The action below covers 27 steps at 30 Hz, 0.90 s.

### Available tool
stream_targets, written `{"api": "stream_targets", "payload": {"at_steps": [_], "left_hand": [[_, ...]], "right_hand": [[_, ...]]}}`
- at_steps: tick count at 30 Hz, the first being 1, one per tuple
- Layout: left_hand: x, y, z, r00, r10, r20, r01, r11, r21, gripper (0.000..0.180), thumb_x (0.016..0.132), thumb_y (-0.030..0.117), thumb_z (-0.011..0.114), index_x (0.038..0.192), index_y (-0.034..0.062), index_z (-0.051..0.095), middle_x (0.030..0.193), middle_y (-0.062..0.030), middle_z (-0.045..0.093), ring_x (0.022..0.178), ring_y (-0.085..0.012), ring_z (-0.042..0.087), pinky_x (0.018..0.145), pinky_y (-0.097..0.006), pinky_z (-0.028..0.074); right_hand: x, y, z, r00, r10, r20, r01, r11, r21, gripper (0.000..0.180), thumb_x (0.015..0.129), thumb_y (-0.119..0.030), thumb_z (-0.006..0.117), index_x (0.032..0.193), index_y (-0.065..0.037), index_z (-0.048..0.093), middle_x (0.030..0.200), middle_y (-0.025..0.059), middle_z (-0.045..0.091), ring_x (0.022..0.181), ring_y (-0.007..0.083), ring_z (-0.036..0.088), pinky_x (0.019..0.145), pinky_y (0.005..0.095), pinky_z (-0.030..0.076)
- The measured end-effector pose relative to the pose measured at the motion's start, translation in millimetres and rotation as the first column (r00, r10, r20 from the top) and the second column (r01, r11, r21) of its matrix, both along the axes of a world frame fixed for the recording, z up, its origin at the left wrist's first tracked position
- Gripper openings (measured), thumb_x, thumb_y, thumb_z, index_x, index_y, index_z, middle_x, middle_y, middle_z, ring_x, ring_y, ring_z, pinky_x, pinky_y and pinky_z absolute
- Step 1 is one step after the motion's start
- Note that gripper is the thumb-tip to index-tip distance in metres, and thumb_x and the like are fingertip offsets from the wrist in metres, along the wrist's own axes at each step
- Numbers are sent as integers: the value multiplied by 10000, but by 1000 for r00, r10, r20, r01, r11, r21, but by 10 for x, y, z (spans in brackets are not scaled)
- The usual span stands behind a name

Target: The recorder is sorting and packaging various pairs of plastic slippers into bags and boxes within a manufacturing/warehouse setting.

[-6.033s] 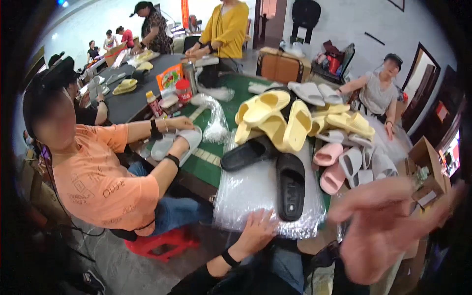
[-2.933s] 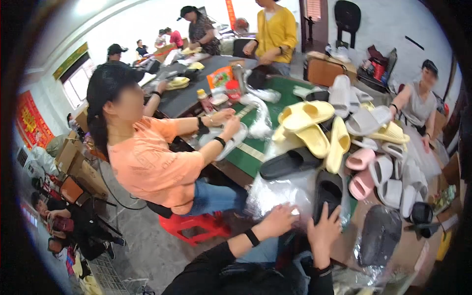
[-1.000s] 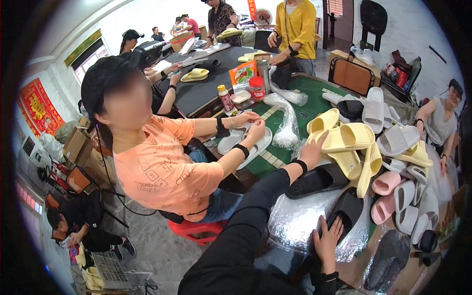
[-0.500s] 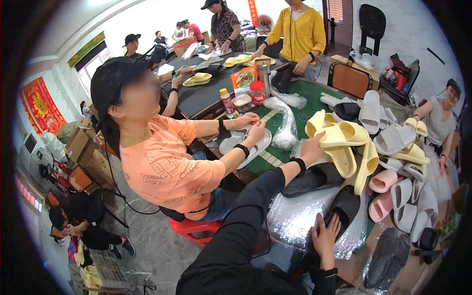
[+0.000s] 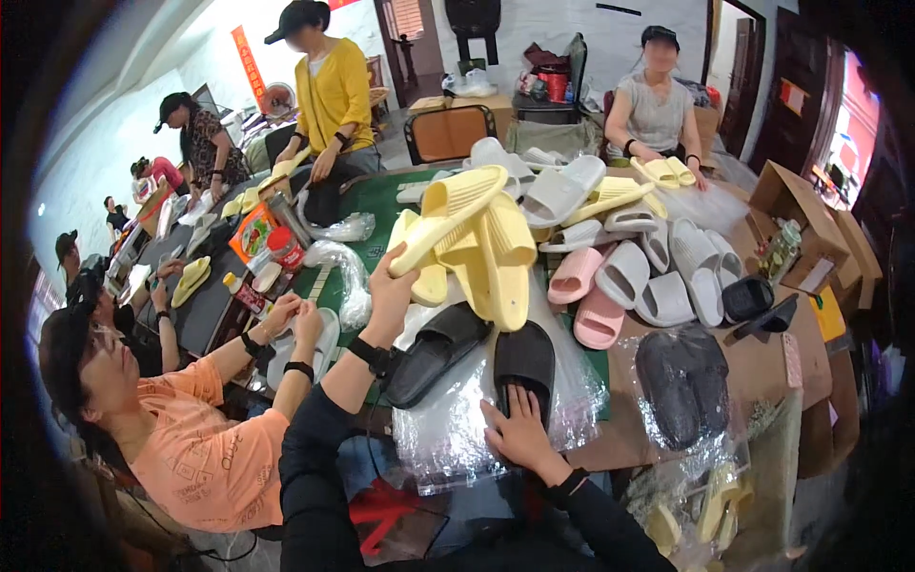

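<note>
My left hand [image 5: 388, 297] is closed on the end of a yellow slipper [image 5: 457, 212], tilted up over the near part of the table. More yellow slippers [image 5: 513, 250] show right behind and under it; whether they hang from it or rest on the pile I cannot tell. My right hand [image 5: 519, 431] lies with its fingers spread on a black slipper [image 5: 523, 357], fingertips at its insole. Left of that slipper is a second black slipper [image 5: 437, 353]. Both black slippers lie on clear plastic bags [image 5: 448, 443].
Grey slippers [image 5: 562, 191] and pink slippers [image 5: 599, 319] are heaped to the right. A bagged black pair [image 5: 681, 386] lies at the near right. A co-worker in orange [image 5: 205, 448] sits close on my left; another handles yellow slippers [image 5: 664, 172] across the table. A cardboard box [image 5: 796, 224] stands far right.
My view has swung to the right. The left hand still grips the yellow slipper, now raised higher and more tilted. The right hand stays on the black slipper.
</note>
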State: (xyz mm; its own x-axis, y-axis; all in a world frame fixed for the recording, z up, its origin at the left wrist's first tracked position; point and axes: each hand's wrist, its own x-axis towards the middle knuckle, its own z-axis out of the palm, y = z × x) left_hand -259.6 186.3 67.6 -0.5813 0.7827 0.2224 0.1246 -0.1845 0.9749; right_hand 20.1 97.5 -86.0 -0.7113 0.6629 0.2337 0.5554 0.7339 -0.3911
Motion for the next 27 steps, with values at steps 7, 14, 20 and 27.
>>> {"api": "stream_targets", "payload": {"at_steps": [7,14,20,27], "left_hand": [[-145,-94,-20,942,12,-337,-10,1000,9,475,800,-21,665,1259,38,558,1204,-105,542,997,-184,592,822,-282,512],[-30,-191,33,994,-19,-105,2,987,-161,525,807,25,639,1318,92,538,1041,-94,623,801,-146,625,614,-279,536],[-75,-187,-71,1000,-9,3,9,989,-147,516,814,19,627,1317,61,520,1066,-110,613,830,-183,643,620,-317,563],[-33,-123,-175,1000,-2,-1,2,991,-135,492,790,6,632,1273,69,560,1022,-123,639,833,-189,642,669,-312,547]], "right_hand": [[6,-82,134,997,26,70,-27,1000,13,556,873,-443,542,1375,-216,470,1395,351,339,1326,486,291,1107,561,199],[119,5,1869,869,483,104,-421,835,-355,477,934,-375,522,1341,-128,489,1024,186,632,930,400,609,808,446,488],[-39,20,2585,607,790,89,-610,535,-585,779,965,-253,505,1507,-126,-39,924,284,628,822,447,615,756,471,479],[-60,-263,3400,738,673,-45,-569,585,-578,869,958,-168,533,1496,-144,-149,1113,181,625,839,242,652,789,333,508]]}}
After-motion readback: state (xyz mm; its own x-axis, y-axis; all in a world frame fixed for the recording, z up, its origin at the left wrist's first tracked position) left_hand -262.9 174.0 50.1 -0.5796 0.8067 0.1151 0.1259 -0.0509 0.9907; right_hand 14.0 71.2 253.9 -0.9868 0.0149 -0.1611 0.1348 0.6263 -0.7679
